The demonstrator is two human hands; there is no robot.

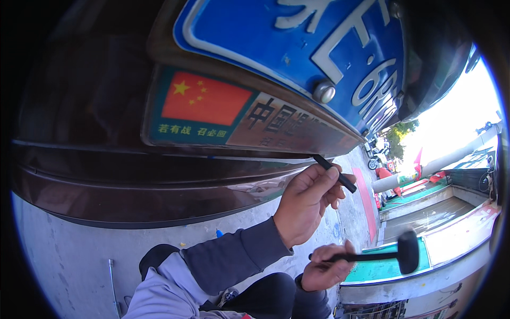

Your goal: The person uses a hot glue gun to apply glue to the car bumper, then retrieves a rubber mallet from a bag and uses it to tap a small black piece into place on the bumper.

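Observation:
My left hand (305, 199) pinches a short black rod (347, 183) between thumb and fingers. The rod's upper tip is at the dark brown bumper (154, 204), by the lower right edge of the plate frame (183, 141); whether it touches cannot be told. Lower and to the right, my right hand (326, 270) grips the handle of a black mallet (408, 252), whose head stands apart from the rod and points right. Above both hands, the blue licence plate (265, 61) is fixed with a round silver bolt (324, 92).
On the grey concrete floor (64, 255) at the lower left lies a long metal bar (113, 287). A small blue object (219, 233) is beneath the bumper. My bent knees are close under my arms. To the right are a parked motorbike (373, 162) and a building front with a green strip.

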